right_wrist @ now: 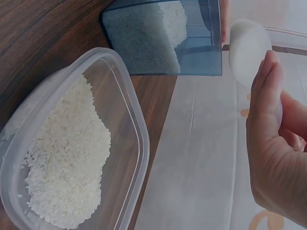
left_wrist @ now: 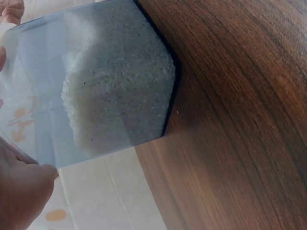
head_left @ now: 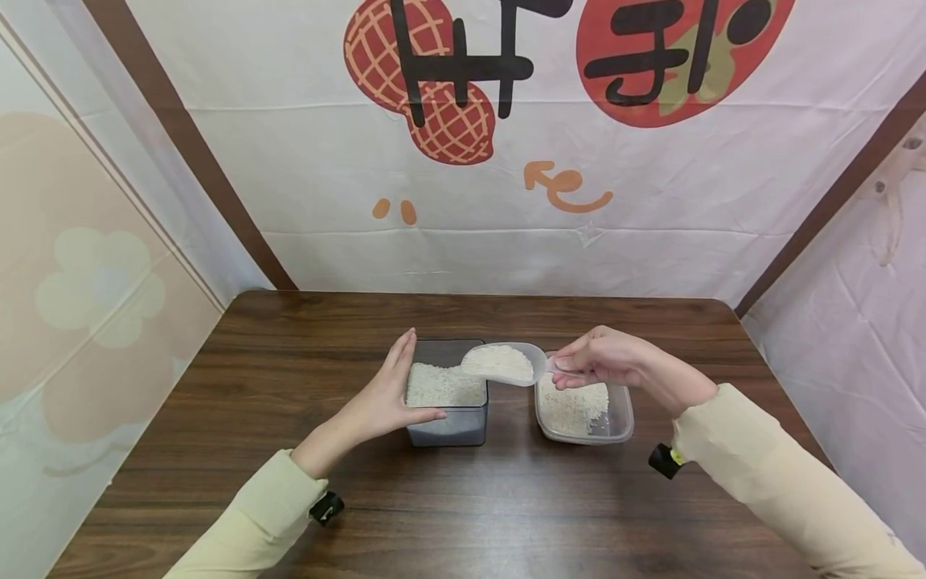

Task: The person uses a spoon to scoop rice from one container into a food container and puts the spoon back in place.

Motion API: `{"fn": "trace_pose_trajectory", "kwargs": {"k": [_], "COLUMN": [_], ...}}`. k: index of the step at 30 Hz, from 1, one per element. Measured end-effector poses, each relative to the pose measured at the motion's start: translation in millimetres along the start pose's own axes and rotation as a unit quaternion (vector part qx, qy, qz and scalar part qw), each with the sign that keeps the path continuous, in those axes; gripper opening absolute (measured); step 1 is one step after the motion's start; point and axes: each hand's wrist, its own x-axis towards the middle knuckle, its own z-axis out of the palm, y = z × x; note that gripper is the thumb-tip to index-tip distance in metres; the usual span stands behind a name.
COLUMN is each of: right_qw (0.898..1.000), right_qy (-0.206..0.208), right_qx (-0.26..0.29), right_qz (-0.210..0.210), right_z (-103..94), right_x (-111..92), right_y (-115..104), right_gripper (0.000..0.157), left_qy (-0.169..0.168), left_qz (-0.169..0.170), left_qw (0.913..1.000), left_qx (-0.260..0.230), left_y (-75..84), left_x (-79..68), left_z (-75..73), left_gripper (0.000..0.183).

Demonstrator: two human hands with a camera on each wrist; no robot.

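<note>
In the head view, the left hand (head_left: 379,402) spans the left end of a tall, grey-blue, see-through plastic container (head_left: 448,426), fingers widely spread from the thumb, thumb against the near wall and fingertips at the far corner. That hold is probably meant to stop it sliding. White rice (head_left: 444,390) lies between those fingertips and thumb, inside the walls. The right hand (head_left: 604,358) is drawn together, thumb and fingers pinching the handle of a translucent white plastic scoop (head_left: 537,363). The rice-filled bowl of the scoop reaches leftward from the fingertips, its lip above the tall container's near right rim; it looks kept roughly level so that grains stay in. Just below the right fingers sits a low, clear, rounded-square plastic tub (head_left: 624,414), partly filled with rice, perhaps set there for a short reach. Beyond both hands' fingertips, large black characters (head_left: 463,68) on the white printed cloth (head_left: 665,257) are cut off at the top, so I cannot read them surely.

In the left wrist view, the thumb presses the container near its rim; its base rests on the dark wood-grain table (left_wrist: 240,120). No label shows on the walls.

In the right wrist view, one finger lies extended toward the scoop, the handle mostly hidden; the tub, unlabelled where visible, stands below the fingers.
</note>
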Motion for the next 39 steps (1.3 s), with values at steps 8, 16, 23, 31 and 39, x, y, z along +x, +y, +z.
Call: {"fn": "trace_pose_trajectory", "kwargs": {"k": [8,16,23,31,39], "right_qw": [1.0,1.0,0.999,0.998,0.998], "right_qy": [-0.005,0.004,0.007,0.005,0.002], "right_qx": [0.004,0.017,0.032,0.053,0.063], "right_qz": [-0.011,-0.016,-0.021,-0.018,-0.025], "right_z": [-10.1,-22.4,-32.8,-43.5,-55.5], "right_x": [-9.5,-17.5,-25.0,-33.6,-42.2], "right_y": [5.3,14.3,22.5,31.0,39.5], "right_gripper": [0.043,0.038,0.023,0.018,0.017], "left_qy": [0.003,0.003,0.004,0.003,0.002], "left_qz": [0.004,0.002,0.001,-0.002,-0.002], "left_qw": [1.0,1.0,1.0,1.0,1.0], "left_qx": [0.003,0.001,0.003,0.003,0.001], "left_y": [1.2,1.4,-0.2,-1.9,-0.7], "left_x": [-0.3,-0.3,-1.0,-1.3,-1.2], "left_z": [-0.3,-0.2,0.9,2.0,1.5], "left_gripper": [0.118,0.118,0.118,0.119,0.118]}}
